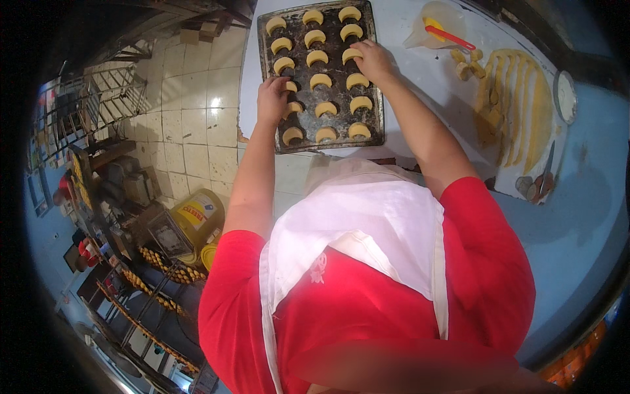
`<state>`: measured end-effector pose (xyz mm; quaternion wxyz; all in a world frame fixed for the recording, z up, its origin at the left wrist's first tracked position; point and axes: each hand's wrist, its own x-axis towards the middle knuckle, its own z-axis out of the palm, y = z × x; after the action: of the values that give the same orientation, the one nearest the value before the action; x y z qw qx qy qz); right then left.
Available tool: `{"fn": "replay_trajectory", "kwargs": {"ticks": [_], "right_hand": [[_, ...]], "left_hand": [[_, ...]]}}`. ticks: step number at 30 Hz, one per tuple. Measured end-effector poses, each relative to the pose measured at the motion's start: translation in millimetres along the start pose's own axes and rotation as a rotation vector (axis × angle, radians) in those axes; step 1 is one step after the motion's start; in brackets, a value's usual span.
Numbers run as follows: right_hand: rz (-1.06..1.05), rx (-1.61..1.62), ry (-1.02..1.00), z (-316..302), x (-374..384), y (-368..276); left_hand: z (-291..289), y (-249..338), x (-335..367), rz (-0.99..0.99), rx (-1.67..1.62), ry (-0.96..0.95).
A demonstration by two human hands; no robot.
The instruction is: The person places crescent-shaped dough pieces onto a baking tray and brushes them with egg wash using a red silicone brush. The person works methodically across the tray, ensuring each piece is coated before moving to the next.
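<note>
A dark, worn baking tray (335, 98) lies on the white table with three columns of pale crescent-shaped dough pieces (321, 81). At the tray's left edge, my left hand (270, 100) has its fingers bent around a dough crescent in the left column and partly covers it. My right hand (374, 62) reaches over the right edge, its thumb and fingers closed at a dough crescent (352, 55) in the right column. The other crescents lie apart on the metal, in rough rows.
Right of the tray lie a rolled dough sheet (518, 111) cut into strips, dough lumps (467, 65), a clear container with a red-handled tool (453, 39), a white bowl (566, 97) and a knife (548, 164). Lower left stand a yellow bucket (197, 220) and racks of baked pieces (164, 266).
</note>
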<state>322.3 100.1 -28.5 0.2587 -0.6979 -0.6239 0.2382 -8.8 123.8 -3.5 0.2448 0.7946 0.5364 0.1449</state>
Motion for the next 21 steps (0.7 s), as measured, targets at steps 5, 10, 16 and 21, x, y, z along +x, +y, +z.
{"fn": "replay_trajectory", "kwargs": {"ticks": [5,10,16,21], "right_hand": [[0.013,-0.031,-0.051,-4,0,0],[0.025,-0.035,0.039,-19,-1,-1],[0.192,0.204,0.118,-39,-44,4],[0.199,0.217,-0.020,-42,-114,21]], "left_hand": [[-7,0,0,0.039,-0.042,-0.040],[-22,-12,3,-0.036,-0.125,-0.008],[-14,-45,11,-0.280,-0.315,0.150],[-10,-65,-34,-0.344,-0.339,0.141]]}}
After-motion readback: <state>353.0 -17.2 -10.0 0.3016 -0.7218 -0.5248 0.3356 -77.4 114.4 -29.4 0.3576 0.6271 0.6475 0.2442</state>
